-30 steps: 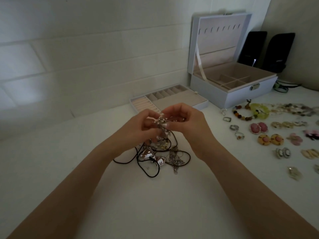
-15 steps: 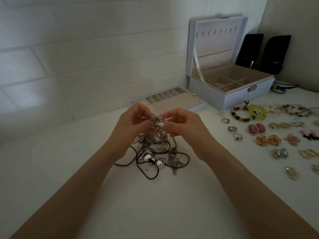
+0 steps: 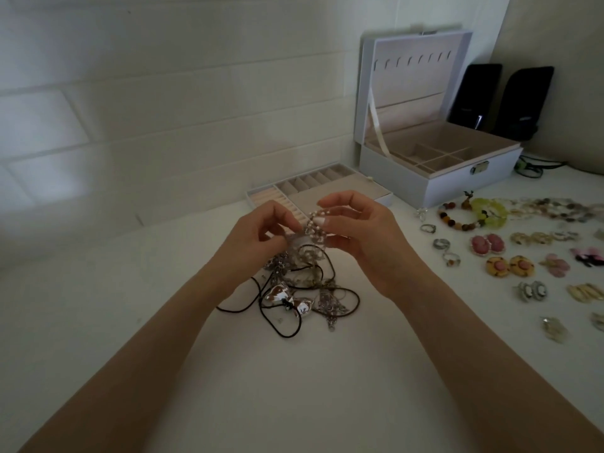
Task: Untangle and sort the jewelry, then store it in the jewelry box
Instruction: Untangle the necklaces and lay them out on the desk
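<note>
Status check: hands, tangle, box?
Both left hand and right hand pinch the pearl strand above the tangle. Its black cords knotted on the table. Open jewelry box behind, nothing in the way.

The light is dim, grey and even, with a paler patch on the wall [image 3: 49, 165] at the left. Soft shadows lie on the bench [image 3: 98, 338] under the tangled jewelry [image 3: 327, 300], where a silver bow [image 3: 282, 294] glints. Wide-angle distortion curves the edges, and fine detail is soft.
</note>
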Demonstrator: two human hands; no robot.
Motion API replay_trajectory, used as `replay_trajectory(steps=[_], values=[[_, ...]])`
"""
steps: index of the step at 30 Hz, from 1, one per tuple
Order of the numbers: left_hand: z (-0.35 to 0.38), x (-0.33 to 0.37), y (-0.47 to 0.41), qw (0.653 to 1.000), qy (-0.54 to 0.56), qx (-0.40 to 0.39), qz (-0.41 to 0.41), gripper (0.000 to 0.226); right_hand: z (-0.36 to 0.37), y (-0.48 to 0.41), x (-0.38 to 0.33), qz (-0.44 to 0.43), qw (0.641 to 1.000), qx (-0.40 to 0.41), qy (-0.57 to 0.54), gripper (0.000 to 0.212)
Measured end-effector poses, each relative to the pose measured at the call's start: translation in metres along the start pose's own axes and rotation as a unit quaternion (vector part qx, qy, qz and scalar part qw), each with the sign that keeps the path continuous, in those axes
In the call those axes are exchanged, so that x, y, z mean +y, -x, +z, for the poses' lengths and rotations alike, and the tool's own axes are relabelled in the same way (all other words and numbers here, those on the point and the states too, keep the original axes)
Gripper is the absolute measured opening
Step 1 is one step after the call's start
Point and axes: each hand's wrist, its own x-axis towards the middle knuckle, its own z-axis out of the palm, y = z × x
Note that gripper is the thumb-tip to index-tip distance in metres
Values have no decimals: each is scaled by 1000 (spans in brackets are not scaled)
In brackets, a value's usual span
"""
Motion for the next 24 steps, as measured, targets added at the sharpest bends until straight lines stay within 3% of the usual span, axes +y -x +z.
replay_trajectory(steps=[5, 8, 17, 24], values=[[2, 5, 3, 995, 71, -68, 1, 20, 1, 1, 2, -9, 1000, -2, 22, 20], [1, 6, 3, 997, 59, -57, 5, 4, 0, 0, 2, -26, 999, 11, 28, 17], [1, 2, 1, 999, 10, -32, 22, 17, 0, 2, -1, -24, 999, -1, -37, 19], [2, -2, -2, 997, 17, 64, 38, 18, -2, 1, -1, -5, 999, 1, -34, 17]])
